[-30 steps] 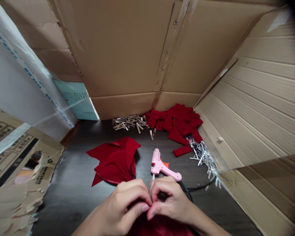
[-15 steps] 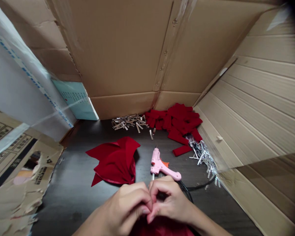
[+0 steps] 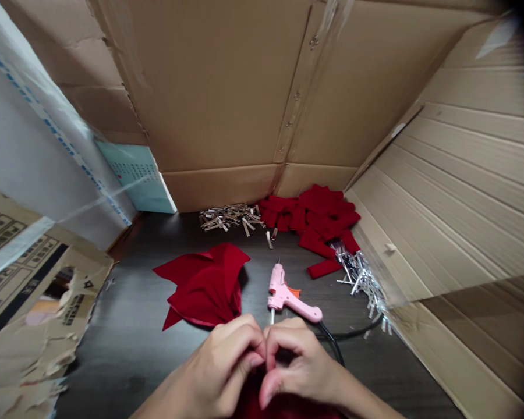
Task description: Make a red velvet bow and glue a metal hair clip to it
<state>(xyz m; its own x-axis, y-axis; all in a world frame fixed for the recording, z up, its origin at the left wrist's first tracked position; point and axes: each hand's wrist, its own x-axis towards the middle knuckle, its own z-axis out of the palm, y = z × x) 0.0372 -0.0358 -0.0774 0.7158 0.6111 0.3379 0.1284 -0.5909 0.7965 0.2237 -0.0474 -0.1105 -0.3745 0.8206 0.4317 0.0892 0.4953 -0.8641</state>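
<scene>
Broadly, a brown cardboard panel (image 3: 209, 87) stands along the far edge of the dark bench (image 3: 131, 326), and a ribbed cardboard panel (image 3: 463, 174) slants along its right edge. A torn, printed carton (image 3: 26, 302) borders the left edge. At the middle of the near edge, the left hand (image 3: 227, 366) and right hand (image 3: 305, 361) meet over a red cloth (image 3: 262, 401), which shows only partly beneath them. The left fingers are pinched narrow on the cloth; the right thumb stands a little apart from its curled index finger, and I cannot tell whether that hand grips anything. Left of centre lies a folded, pointed red piece (image 3: 205, 285); a heap of red strips (image 3: 318, 209) fills the far right corner. A blue-green booklet (image 3: 135, 177) leans near the far left corner. Just beyond the hands rests a pink glue gun (image 3: 283, 294), nozzle toward the far edge. Silvery ties (image 3: 362, 273) trail along the right edge, metal clips (image 3: 229, 218) cluster at the far edge, and two loose clips (image 3: 271, 237) lie nearer.
</scene>
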